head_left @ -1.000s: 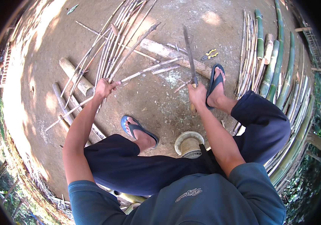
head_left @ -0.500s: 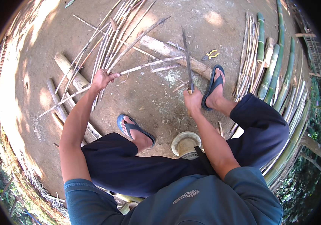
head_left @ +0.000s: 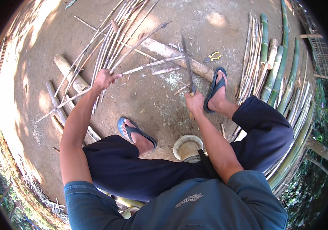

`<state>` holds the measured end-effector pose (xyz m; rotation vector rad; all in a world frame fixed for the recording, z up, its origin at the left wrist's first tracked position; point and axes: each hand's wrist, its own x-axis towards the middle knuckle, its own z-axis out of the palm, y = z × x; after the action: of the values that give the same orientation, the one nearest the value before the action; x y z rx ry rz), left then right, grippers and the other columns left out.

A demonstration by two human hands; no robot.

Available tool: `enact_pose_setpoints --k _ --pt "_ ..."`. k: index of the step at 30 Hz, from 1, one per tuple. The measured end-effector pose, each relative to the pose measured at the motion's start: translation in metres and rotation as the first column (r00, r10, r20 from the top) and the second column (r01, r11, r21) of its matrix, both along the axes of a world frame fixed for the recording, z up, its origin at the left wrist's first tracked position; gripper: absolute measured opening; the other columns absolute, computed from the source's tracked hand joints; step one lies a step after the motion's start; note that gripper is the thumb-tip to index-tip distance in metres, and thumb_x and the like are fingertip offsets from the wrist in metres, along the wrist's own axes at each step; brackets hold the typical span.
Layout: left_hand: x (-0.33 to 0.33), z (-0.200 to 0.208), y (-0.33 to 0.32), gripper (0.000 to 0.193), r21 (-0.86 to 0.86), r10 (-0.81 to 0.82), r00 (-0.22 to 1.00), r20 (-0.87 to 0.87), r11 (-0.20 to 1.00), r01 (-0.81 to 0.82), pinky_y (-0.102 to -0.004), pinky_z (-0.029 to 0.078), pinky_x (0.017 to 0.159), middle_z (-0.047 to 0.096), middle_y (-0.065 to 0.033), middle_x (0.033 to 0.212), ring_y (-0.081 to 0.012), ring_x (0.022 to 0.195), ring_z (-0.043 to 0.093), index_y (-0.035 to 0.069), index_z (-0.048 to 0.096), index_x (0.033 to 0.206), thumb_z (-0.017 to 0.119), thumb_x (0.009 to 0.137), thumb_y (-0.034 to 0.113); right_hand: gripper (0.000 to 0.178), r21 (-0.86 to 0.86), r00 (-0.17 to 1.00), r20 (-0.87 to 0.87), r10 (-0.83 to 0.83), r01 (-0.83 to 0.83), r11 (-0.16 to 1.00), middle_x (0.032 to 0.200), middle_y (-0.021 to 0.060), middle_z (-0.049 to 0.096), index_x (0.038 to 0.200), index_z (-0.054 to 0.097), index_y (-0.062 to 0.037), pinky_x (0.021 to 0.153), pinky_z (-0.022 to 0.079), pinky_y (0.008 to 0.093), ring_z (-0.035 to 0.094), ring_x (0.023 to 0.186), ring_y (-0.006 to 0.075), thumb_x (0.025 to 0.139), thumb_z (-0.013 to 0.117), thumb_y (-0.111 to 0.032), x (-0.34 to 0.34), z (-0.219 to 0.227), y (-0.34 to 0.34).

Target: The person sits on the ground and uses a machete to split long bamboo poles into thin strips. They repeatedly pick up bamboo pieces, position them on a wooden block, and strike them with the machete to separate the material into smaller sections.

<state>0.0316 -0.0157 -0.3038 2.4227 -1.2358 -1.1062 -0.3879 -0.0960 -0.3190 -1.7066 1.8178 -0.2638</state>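
My left hand (head_left: 104,79) is closed around a thin bamboo stick (head_left: 148,66), which slants across from the lower left. Its far end reaches the blade of a machete (head_left: 188,63), above a pale log (head_left: 200,69) on the ground. Whether blade and stick touch, I cannot tell. My right hand (head_left: 194,102) grips the machete by its handle, with the long dark blade pointing away from me. Just beyond my left hand, a darker branch (head_left: 141,44) angles up to the right beside a loose heap of thin sticks (head_left: 112,46).
Yellow-handled pliers (head_left: 213,57) lie right of the log. Farther right are a bundle of thin sticks (head_left: 251,57) and green bamboo poles (head_left: 283,57). Short thick logs (head_left: 71,73) lie at left. A round pale stand (head_left: 188,147) sits between my legs, near my sandalled feet.
The machete blade has come slightly lower and a little left, toward the stick's far end. My left hand keeps its hold on the stick, almost unmoved.
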Motion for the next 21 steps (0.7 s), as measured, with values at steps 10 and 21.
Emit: enact_pose_setpoints --k 10,21 --pt "-0.002 0.002 0.003 0.061 0.007 -0.024 1.0 -0.018 1.0 0.024 -0.0375 0.046 0.055 0.055 -0.0052 0.049 -0.0187 0.048 0.052 0.004 0.064 0.053 0.076 0.073 0.061 0.005 -0.095 0.439 0.896 -0.058 0.32 0.943 0.069 0.0051 0.059 0.09 0.056 -0.0032 0.055 0.049 0.0287 0.059 0.062 0.0162 0.085 0.057 -0.004 0.027 0.124 -0.07" --pt "0.011 0.019 0.006 0.061 0.099 0.0 1.0 0.025 0.995 -0.003 -0.0398 0.048 0.062 0.06 -0.01 0.056 -0.0226 0.056 0.058 0.004 0.065 0.06 0.076 0.071 0.063 0.02 0.462 0.997 0.018 0.071 -0.071 0.884 0.065 0.0061 0.058 0.074 0.062 -0.0042 0.055 0.052 0.0362 0.06 0.056 0.0192 0.084 0.062 -0.022 -0.01 -0.033 -0.059"
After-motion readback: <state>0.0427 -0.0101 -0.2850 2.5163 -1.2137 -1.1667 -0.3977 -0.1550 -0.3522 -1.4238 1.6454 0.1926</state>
